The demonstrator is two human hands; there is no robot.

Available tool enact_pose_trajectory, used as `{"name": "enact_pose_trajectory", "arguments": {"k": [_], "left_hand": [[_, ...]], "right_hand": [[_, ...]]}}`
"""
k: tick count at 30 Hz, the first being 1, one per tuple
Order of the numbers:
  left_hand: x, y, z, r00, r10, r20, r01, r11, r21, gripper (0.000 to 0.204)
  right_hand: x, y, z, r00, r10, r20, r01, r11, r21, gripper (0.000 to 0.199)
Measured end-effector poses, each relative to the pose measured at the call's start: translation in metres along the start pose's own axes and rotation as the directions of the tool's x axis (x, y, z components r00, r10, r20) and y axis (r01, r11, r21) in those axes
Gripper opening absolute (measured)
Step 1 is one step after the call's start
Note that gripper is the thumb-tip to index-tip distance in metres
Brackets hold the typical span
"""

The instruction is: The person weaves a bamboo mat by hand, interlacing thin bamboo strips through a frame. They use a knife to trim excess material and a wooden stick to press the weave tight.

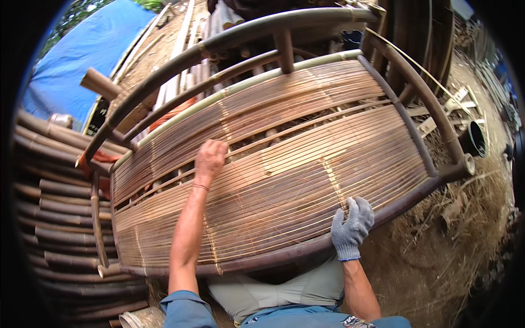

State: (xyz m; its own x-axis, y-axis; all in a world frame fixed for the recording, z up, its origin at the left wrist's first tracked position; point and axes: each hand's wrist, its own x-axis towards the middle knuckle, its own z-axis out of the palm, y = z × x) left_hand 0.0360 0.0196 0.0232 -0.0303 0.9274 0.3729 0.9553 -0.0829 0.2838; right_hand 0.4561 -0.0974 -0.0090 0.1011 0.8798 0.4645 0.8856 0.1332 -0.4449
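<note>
A bamboo bench lies before me, its seat (273,213) made of many thin lengthwise slats tied with pale cross bindings. A gap runs along the seat, with a few separate slats (306,124) spanning it. My bare left hand (210,157) is at this gap near the middle, fingers curled closed; what they grip is hidden under the hand. My right hand (352,225), in a grey knitted glove, rests at the seat's edge beside the dark front rail (295,247). Its thumb stands apart from the fingers, and no held thing shows.
Stacked bamboo poles (71,218) lie left of the bench. A blue tarp (90,60) spreads at the far left. The bench's curved backrest (240,33) rises beyond the seat. To the right are a black bucket (473,139) and a heap of shavings (465,213).
</note>
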Motion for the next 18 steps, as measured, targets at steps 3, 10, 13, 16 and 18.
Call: {"name": "enact_pose_trajectory", "arguments": {"k": [3,10,13,16,18], "left_hand": [[0.014,0.045,0.051,0.996,0.084,-0.040,-0.086,0.994,-0.061,0.034],[0.025,0.109,0.108,0.966,-0.255,0.050,0.258,0.965,-0.047,0.031],[0.028,0.111,0.103,0.937,-0.329,0.118,0.333,0.943,-0.015,0.029],[0.028,0.110,0.100,0.941,-0.307,0.144,0.304,0.952,0.040,0.027],[0.033,0.112,0.103,0.932,-0.308,0.193,0.308,0.951,0.032,0.026]], "right_hand": [[0.007,-0.012,0.002,0.996,0.010,0.090,-0.006,0.999,-0.048,0.043],[0.021,-0.006,-0.010,0.967,0.085,0.240,-0.061,0.992,-0.108,0.053],[0.017,-0.004,-0.006,0.966,0.087,0.246,-0.056,0.990,-0.128,0.055],[0.018,-0.011,-0.002,0.949,0.110,0.295,-0.054,0.980,-0.192,0.059],[0.019,-0.006,0.001,0.941,0.141,0.307,-0.077,0.974,-0.211,0.060]]}}
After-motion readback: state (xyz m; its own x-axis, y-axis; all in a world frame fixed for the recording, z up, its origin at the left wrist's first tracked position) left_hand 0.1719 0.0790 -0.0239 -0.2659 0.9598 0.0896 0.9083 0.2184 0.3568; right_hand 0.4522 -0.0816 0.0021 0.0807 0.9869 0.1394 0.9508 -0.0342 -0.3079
